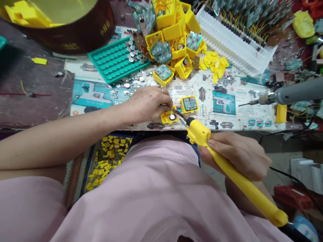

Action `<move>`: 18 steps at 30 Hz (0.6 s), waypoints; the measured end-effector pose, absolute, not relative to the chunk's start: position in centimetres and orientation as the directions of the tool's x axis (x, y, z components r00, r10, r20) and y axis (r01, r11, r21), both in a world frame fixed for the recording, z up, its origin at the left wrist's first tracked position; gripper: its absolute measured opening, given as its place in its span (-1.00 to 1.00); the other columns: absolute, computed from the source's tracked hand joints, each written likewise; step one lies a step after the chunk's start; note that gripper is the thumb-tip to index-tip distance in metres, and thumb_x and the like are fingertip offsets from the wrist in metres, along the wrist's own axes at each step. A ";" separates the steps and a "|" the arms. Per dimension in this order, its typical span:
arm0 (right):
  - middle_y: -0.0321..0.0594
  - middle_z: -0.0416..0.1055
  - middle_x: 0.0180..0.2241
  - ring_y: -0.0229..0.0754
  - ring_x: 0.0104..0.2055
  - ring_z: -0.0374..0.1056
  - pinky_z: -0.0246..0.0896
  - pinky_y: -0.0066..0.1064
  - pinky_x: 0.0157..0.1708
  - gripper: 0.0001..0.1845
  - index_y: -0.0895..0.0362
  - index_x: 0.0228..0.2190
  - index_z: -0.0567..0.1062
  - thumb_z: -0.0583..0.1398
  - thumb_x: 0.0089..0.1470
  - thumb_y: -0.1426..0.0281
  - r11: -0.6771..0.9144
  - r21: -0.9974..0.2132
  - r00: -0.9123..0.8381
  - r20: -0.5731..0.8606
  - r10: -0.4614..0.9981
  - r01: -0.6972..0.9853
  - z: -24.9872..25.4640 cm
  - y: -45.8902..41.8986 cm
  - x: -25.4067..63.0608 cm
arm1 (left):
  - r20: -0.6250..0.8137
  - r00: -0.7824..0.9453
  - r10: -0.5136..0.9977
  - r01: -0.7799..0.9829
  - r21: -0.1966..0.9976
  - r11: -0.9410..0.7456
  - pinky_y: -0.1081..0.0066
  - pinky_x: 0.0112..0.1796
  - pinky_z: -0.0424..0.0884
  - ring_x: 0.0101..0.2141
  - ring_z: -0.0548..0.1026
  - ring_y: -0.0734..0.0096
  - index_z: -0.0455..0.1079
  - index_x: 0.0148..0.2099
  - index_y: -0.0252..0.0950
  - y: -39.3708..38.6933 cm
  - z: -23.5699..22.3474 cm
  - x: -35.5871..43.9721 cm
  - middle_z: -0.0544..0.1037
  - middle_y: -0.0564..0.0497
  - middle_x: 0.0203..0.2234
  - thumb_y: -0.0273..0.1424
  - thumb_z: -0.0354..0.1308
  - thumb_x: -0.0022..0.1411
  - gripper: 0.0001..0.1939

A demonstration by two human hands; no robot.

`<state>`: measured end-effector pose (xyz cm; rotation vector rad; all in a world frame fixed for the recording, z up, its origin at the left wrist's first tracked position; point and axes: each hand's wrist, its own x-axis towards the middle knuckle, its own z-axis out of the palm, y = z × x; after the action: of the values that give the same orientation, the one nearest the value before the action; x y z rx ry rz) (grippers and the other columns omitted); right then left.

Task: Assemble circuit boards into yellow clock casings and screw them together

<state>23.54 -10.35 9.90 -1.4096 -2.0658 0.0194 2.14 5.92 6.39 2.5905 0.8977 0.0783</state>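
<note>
My right hand is wrapped round a yellow soldering iron, its tip pointing left. The tip meets the edge of a small open yellow plastic case with a round silver disc inside. At that case's upper edge, my left hand is closed, fingertips pinched against it; a thin part between them could be hidden. Just right of it lies another yellow case with a grey-green circuit board in it.
A green tray of silver button cells lies behind my left hand. Yellow cases are piled at the back, beside a white rack of wired boards. A grey electric screwdriver juts in from the right. A dark round tin stands back left.
</note>
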 end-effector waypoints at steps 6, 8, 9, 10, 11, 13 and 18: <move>-0.29 0.51 -0.51 -0.28 -0.45 0.49 0.40 -0.51 -0.42 -0.83 0.15 -0.35 0.46 0.36 0.03 0.45 0.563 -0.205 -0.405 0.507 0.761 0.801 11.2 -9.8 22.9 | -0.081 0.802 0.592 0.575 0.374 -0.728 0.39 -0.10 0.42 -0.16 0.57 0.33 0.60 -0.14 -0.20 6.0 6.4 2.2 0.64 0.05 -0.19 -0.38 -0.02 0.27 -0.67; -0.25 0.52 -0.47 -0.28 -0.42 0.50 0.43 -0.49 -0.35 -0.88 0.17 -0.34 0.48 0.33 0.07 0.45 0.526 -0.269 -0.369 0.466 0.804 0.806 11.9 -10.2 23.1 | -0.084 0.805 0.588 0.572 0.370 -0.732 0.37 -0.10 0.43 -0.16 0.57 0.31 0.61 -0.14 -0.19 6.0 6.4 2.2 0.64 0.04 -0.18 -0.38 -0.02 0.27 -0.66; -0.23 0.52 -0.44 -0.28 -0.40 0.50 0.43 -0.49 -0.33 -0.91 0.17 -0.32 0.49 0.30 0.11 0.44 0.496 -0.308 -0.344 0.435 0.832 0.812 12.2 -10.5 23.2 | -0.084 0.808 0.583 0.569 0.370 -0.735 0.37 -0.11 0.43 -0.16 0.57 0.30 0.61 -0.13 -0.19 6.0 6.4 2.2 0.64 0.04 -0.18 -0.37 -0.02 0.27 -0.65; -0.21 0.53 -0.42 -0.29 -0.40 0.49 0.43 -0.50 -0.32 -0.93 0.18 -0.31 0.50 0.27 0.14 0.43 0.470 -0.342 -0.325 0.404 0.855 0.814 12.4 -10.7 23.4 | -0.085 0.812 0.577 0.564 0.370 -0.739 0.36 -0.11 0.43 -0.16 0.57 0.30 0.61 -0.13 -0.19 6.0 6.4 2.2 0.64 0.04 -0.18 -0.37 -0.03 0.27 -0.65; -0.21 0.53 -0.40 -0.30 -0.39 0.48 0.43 -0.50 -0.32 -0.93 0.18 -0.29 0.50 0.26 0.15 0.43 0.462 -0.362 -0.318 0.390 0.864 0.810 12.5 -10.8 23.5 | -0.085 0.815 0.573 0.560 0.369 -0.742 0.36 -0.12 0.43 -0.16 0.57 0.30 0.61 -0.13 -0.19 6.0 6.4 2.2 0.64 0.03 -0.18 -0.37 -0.03 0.28 -0.65; -0.24 0.52 -0.41 -0.32 -0.41 0.47 0.41 -0.53 -0.35 -0.87 0.17 -0.27 0.48 0.30 0.10 0.46 0.493 -0.359 -0.326 0.432 0.841 0.793 12.4 -10.9 23.6 | -0.085 0.813 0.576 0.563 0.365 -0.741 0.36 -0.12 0.43 -0.16 0.57 0.29 0.61 -0.13 -0.19 6.1 6.4 2.2 0.64 0.04 -0.17 -0.36 -0.02 0.28 -0.65; -0.34 0.51 -0.45 -0.37 -0.44 0.46 0.38 -0.58 -0.39 -0.83 0.13 -0.30 0.46 0.34 0.04 0.48 0.480 -0.319 -0.308 0.461 0.832 0.817 11.6 -10.6 23.3 | -0.080 0.813 0.576 0.563 0.360 -0.744 0.36 -0.10 0.42 -0.15 0.57 0.30 0.60 -0.14 -0.17 6.1 6.3 2.2 0.64 0.07 -0.18 -0.35 0.00 0.27 -0.68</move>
<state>23.28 -10.65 11.59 -1.3583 -2.1539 0.0332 2.20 6.13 6.25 2.6287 0.8587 0.0518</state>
